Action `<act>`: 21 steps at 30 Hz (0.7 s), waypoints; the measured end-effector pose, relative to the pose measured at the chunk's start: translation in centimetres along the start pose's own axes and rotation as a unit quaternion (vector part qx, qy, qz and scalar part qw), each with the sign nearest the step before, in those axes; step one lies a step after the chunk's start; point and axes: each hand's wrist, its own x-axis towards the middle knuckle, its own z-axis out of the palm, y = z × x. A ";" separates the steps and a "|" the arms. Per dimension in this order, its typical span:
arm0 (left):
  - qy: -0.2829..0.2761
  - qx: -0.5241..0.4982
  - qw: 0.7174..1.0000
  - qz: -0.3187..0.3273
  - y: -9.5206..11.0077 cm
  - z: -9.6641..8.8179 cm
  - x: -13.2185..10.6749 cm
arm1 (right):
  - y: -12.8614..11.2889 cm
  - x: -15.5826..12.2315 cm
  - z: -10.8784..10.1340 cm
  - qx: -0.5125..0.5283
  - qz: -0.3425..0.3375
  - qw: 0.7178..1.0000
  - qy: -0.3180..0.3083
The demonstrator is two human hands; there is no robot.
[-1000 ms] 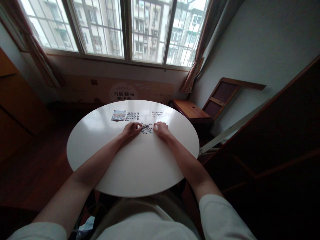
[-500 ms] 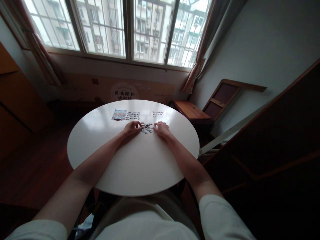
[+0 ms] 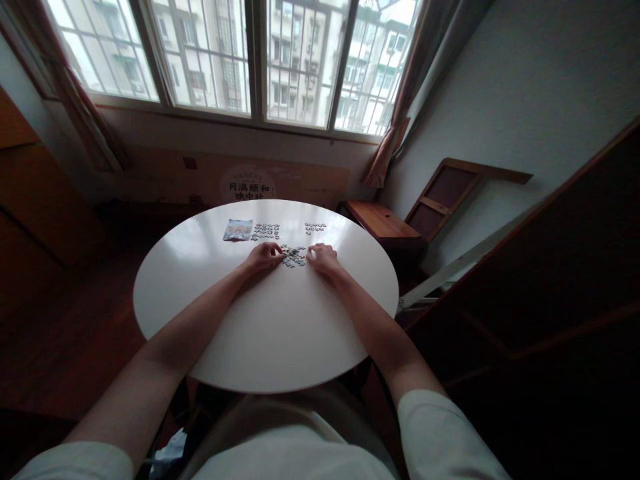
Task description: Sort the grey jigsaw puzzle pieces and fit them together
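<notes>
A loose heap of jigsaw puzzle pieces (image 3: 294,256) lies on the white oval table (image 3: 270,333), between my two hands. My left hand (image 3: 264,255) touches the heap's left edge with thumb and fingers curled together; whatever is in them is too small to make out. On the heap's right side, my right hand (image 3: 324,257) rests with bent fingers drawn together, and its fingertips hide what they hold, if anything. Beyond my left hand, several puzzle pieces (image 3: 266,231) are laid out in rows. A smaller group of pieces (image 3: 315,228) sits farther back on the right.
A colourful picture sheet or packet (image 3: 239,230) lies left of the rows. Past the table's right edge stands a wooden chair (image 3: 385,220) by the wall. A barred window (image 3: 300,63) and a printed cardboard panel (image 3: 200,177) are behind the table.
Both hands stay almost in the same place at the heap. The view shifts very slightly; no piece has visibly moved.
</notes>
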 end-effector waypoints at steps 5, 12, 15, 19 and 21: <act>0.010 -0.041 0.999 0.011 -0.7 0.1 0.3 | 0.1 0.1 0.1 0.006 -0.002 1.000 0.002; -0.008 -0.197 0.979 0.043 -1.2 0.2 0.3 | 0.4 0.3 0.5 0.025 -0.005 1.000 0.013; 0.010 -0.251 0.968 0.016 -0.8 -0.2 0.2 | 0.4 0.5 0.7 0.072 0.003 0.996 0.047; 0.013 -0.289 0.957 -0.005 0.7 -0.5 -0.2 | 0.1 1.2 1.2 0.243 -0.079 0.964 0.078; -0.002 -0.320 0.948 -0.003 1.6 -0.4 -0.4 | -0.3 1.5 1.5 0.342 -0.145 0.928 0.039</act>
